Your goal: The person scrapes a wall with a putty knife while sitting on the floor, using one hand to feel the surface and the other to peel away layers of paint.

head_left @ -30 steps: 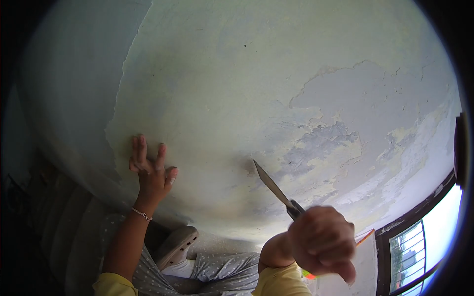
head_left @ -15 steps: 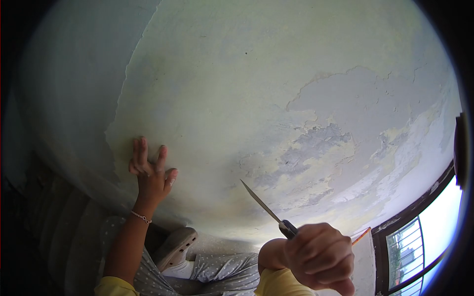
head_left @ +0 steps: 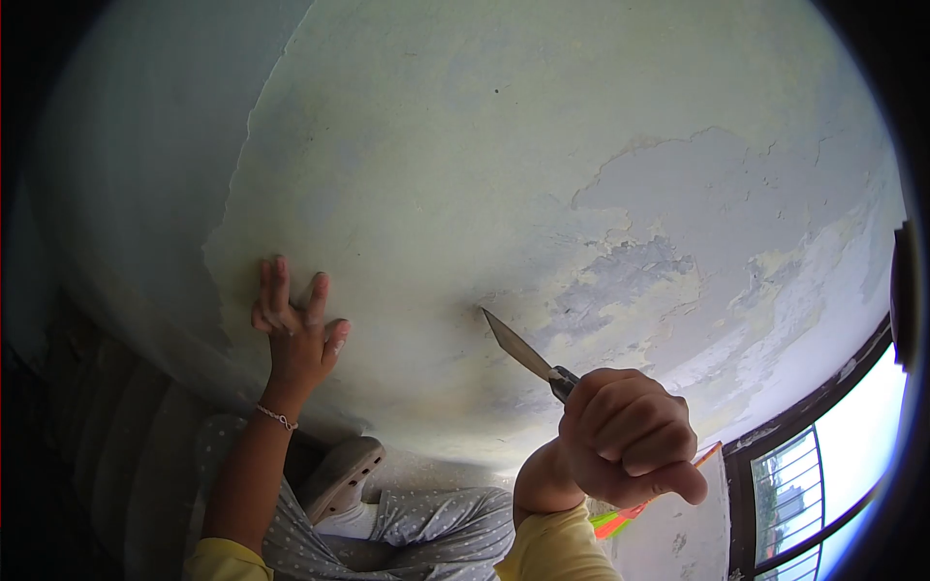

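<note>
A scraper (head_left: 523, 351) with a thin metal blade and dark handle is gripped in my right hand (head_left: 635, 436), its fingers wrapped round the handle. The blade points up and left, its tip right at the wall (head_left: 417, 155). My left hand (head_left: 298, 315) rests on the wall further left, fingers spread and holding nothing; whitish dust marks its thumb. Between the hands lies pale yellow-green paint. Right of the blade is a rough patch (head_left: 620, 281) where the coating has flaked to grey.
A large peeled area (head_left: 697, 189) spreads across the wall's upper right. The barred window (head_left: 790, 484) in a dark frame is at lower right, with an orange and green item (head_left: 615, 521) near my right wrist. Steps (head_left: 126, 436) show at lower left; my shoe (head_left: 344, 474) is below.
My right hand has moved up and slightly right, bringing the scraper's tip higher on the wall, with more of its blade face showing. My left hand stays nearly in place.
</note>
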`<state>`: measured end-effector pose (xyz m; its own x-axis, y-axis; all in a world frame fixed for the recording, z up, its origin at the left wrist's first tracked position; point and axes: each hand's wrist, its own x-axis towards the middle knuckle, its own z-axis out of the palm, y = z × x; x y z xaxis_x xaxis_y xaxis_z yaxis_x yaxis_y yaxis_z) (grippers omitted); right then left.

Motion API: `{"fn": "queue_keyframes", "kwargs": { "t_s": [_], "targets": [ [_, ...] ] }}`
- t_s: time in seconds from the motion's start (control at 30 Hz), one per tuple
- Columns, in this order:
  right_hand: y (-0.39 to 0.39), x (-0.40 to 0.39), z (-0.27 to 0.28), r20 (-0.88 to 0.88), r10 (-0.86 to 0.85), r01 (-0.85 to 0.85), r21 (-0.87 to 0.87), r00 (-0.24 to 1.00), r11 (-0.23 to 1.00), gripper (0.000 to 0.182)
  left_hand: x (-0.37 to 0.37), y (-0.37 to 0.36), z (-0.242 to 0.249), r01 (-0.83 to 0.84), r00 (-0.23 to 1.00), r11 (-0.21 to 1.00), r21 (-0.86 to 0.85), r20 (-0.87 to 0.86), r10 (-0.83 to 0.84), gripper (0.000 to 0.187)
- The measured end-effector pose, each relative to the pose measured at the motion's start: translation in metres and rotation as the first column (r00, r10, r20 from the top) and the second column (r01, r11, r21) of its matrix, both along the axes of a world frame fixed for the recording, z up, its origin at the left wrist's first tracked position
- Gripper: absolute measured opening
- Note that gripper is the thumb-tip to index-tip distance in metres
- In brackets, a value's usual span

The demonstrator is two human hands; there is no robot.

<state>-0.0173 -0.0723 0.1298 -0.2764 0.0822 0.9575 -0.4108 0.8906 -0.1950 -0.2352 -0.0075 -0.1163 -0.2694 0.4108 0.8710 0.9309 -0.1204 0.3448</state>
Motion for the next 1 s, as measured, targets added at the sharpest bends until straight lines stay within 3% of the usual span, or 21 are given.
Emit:
{"fn": "queue_keyframes", "kwargs": {
  "t_s": [0.1, 0.17, 0.2, 0.27, 0.3, 0.4, 0.47, 0.57, 0.67, 0.7, 0.8, 0.87, 1.0],
  "targets": [
    [-0.018, 0.0, 0.003, 0.034, 0.05, -0.05, 0.0, 0.998, 0.999, 0.061, 0.001, 0.001, -0.003, 0.011, 1.0, 1.0, 0.004, 0.013, -0.011, 0.062],
    [-0.026, 0.005, 0.004, -0.119, 0.188, -0.186, 0.026, 0.975, 0.982, 0.06, 0.002, -0.001, -0.002, 0.013, 1.0, 1.0, 0.012, 0.011, -0.013, 0.062],
    [-0.01, -0.003, -0.002, -0.133, 0.108, -0.109, -0.002, 0.985, 0.994, 0.061, 0.002, -0.002, -0.002, 0.012, 1.0, 1.0, 0.009, 0.012, -0.012, 0.062],
    [0.018, -0.007, -0.018, -0.008, 0.053, -0.052, -0.289, 0.999, 0.956, 0.062, 0.003, -0.002, 0.0, 0.009, 1.0, 1.0, -0.005, 0.014, -0.009, 0.062],
    [0.021, -0.01, -0.017, 0.14, 0.004, 0.028, -0.224, 0.99, 0.974, 0.056, 0.003, -0.001, 0.0, 0.01, 1.0, 1.0, -0.001, 0.01, -0.01, 0.062],
    [-0.013, -0.007, -0.005, 0.013, 0.049, -0.049, -0.008, 0.999, 0.999, 0.056, 0.002, 0.002, -0.002, 0.011, 1.0, 1.0, 0.024, 0.021, -0.011, 0.062],
    [-0.017, 0.008, 0.009, -0.062, 0.135, -0.132, 0.047, 0.989, 0.99, 0.057, 0.002, 0.001, -0.002, 0.008, 1.0, 0.999, 0.036, 0.005, -0.008, 0.062],
    [0.009, 0.001, 0.006, 0.055, 0.05, -0.049, -0.031, 0.997, 0.998, 0.057, 0.003, 0.002, -0.002, 0.007, 1.0, 0.999, 0.037, 0.014, -0.007, 0.061],
    [-0.005, 0.0, 0.011, 0.008, 0.047, -0.048, 0.018, 0.999, 0.999, 0.057, 0.003, 0.005, -0.003, 0.013, 1.0, 0.997, 0.079, 0.017, -0.014, 0.061],
    [-0.016, 0.004, 0.016, -0.039, 0.133, -0.131, 0.042, 0.99, 0.99, 0.058, 0.004, 0.005, -0.002, 0.013, 1.0, 0.997, 0.077, 0.022, -0.014, 0.061],
    [-0.008, -0.004, 0.012, -0.052, 0.099, -0.095, 0.067, 0.994, 0.993, 0.058, 0.006, 0.003, -0.002, 0.012, 1.0, 0.997, 0.076, 0.025, -0.014, 0.06],
    [0.001, 0.002, 0.014, 0.044, 0.04, -0.042, 0.055, 0.998, 0.998, 0.058, 0.006, 0.004, -0.002, -0.005, 0.999, 0.998, 0.055, 0.032, 0.003, 0.06],
    [-0.022, 0.009, 0.021, 0.006, 0.172, -0.172, 0.022, 0.985, 0.985, 0.058, 0.007, 0.006, -0.001, 0.0, 0.999, 0.997, 0.075, 0.049, -0.004, 0.06]
  ]
}}
